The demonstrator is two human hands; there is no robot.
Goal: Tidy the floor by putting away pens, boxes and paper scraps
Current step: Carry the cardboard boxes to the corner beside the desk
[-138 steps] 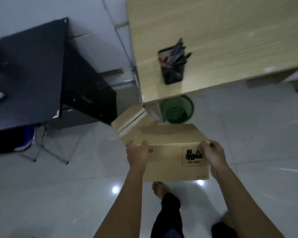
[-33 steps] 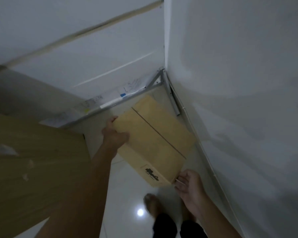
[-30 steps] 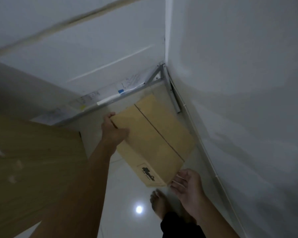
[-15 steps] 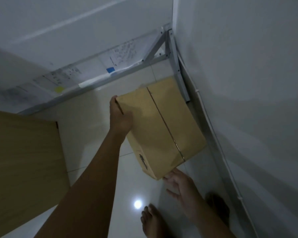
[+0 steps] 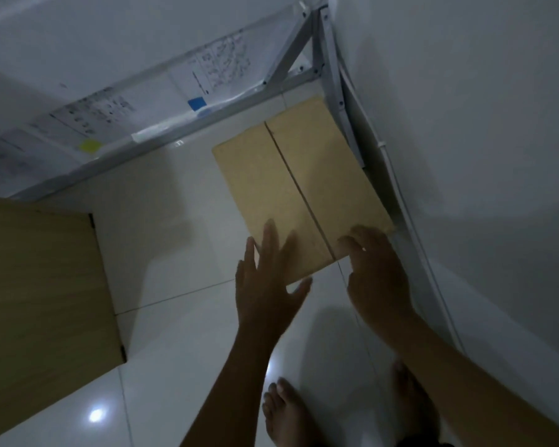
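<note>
The brown box (image 5: 299,188) sits flat on the white floor (image 5: 181,240), in the corner by the wall. Its far right edge is right next to the gray metal frame (image 5: 331,82). My left hand (image 5: 265,285) is open w/ fingers spread wide, over the near left part of the box. It's blurry, so I can't tell if it touches. My right hand (image 5: 375,272) is open too, fingers bent a bit, tips at the near right corner of the box. Neither hand holds anything. A wood desk (image 5: 42,298) is off to my left, well apart from the box. My bare feet (image 5: 288,411) are below, near me.
</note>
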